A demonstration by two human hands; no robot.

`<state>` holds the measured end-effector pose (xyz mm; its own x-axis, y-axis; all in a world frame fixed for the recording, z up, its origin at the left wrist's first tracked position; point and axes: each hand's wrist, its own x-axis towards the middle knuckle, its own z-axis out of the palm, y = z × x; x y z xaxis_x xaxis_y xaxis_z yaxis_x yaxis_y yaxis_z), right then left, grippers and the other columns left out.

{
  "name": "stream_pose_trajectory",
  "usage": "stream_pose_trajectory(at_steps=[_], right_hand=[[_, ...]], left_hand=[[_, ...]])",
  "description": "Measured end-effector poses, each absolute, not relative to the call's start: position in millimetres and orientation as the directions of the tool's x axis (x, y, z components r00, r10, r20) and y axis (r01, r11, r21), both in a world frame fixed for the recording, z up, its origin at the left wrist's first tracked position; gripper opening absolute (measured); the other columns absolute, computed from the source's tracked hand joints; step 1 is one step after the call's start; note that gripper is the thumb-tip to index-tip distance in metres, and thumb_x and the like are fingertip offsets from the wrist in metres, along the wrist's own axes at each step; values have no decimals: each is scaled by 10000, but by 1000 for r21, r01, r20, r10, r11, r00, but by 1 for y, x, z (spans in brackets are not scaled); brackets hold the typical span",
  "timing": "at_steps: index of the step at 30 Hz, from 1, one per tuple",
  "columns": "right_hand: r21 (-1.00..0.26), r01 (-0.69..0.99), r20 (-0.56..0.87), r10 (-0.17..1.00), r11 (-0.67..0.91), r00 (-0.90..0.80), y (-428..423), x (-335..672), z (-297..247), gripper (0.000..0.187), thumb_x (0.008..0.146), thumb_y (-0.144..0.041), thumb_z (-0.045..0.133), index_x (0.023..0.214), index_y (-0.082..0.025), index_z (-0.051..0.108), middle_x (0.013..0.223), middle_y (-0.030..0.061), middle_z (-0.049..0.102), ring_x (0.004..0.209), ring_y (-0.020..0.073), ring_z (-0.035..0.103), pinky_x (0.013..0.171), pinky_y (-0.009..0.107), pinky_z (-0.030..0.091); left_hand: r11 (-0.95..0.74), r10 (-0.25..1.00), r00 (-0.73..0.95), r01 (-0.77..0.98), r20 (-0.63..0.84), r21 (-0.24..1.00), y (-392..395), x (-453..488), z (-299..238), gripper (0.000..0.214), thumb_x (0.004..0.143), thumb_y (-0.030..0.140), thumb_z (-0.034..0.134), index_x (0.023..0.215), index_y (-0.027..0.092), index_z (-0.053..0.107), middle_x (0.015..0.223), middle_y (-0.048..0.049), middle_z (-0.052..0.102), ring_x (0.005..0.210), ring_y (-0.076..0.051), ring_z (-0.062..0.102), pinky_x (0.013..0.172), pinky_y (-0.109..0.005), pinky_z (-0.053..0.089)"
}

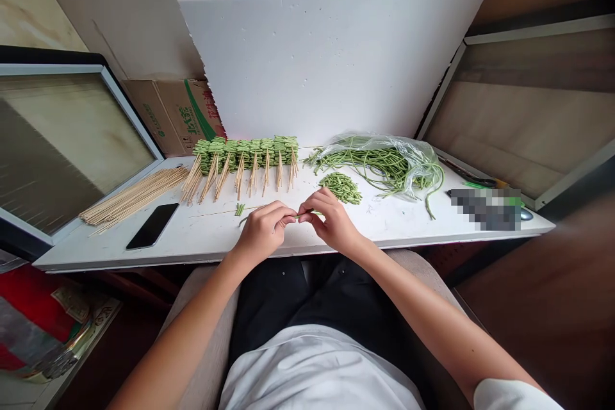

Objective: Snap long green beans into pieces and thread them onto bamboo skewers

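White and flat, a tabletop stretches ahead of the seated person, whose left hand and right hand nearly meet over its near edge, the fingertips of both pinching one long, thin green bean that pokes out left of the left hand. It should handle as light, bendy but crisp, likely snapping if sharply folded, so a close pinch either side of one spot suits it. Beyond lie a heap of short green bean pieces, a clear plastic bag of whole beans and, farthest, a white foam board.
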<state>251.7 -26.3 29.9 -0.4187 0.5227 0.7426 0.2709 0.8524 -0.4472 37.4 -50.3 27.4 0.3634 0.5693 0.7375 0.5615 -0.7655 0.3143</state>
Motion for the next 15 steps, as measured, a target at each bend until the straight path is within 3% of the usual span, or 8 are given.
stream_pose_trajectory(at_steps=[6, 15], right_hand=[[-488, 221, 743, 534, 845, -403, -28, 249, 28, 195, 1022, -157, 570, 933, -257, 711, 856, 52, 703, 901, 243, 566, 823, 399, 482], [-646, 82, 687, 625, 759, -371, -24, 247, 19, 314, 1033, -489, 619, 841, -249, 683, 821, 53, 676, 895, 239, 582, 875, 406, 484]], left_hand=[[-772, 512, 338, 585, 790, 250, -49, 39, 25, 297, 940, -6, 549, 907, 206, 754, 849, -27, 776, 795, -178, 708, 802, -336, 513], [-793, 490, 379, 567, 785, 222, -49, 38, 32, 350, 910, -29, 520, 871, 213, 769, 829, -15, 778, 772, -165, 699, 811, -337, 511]])
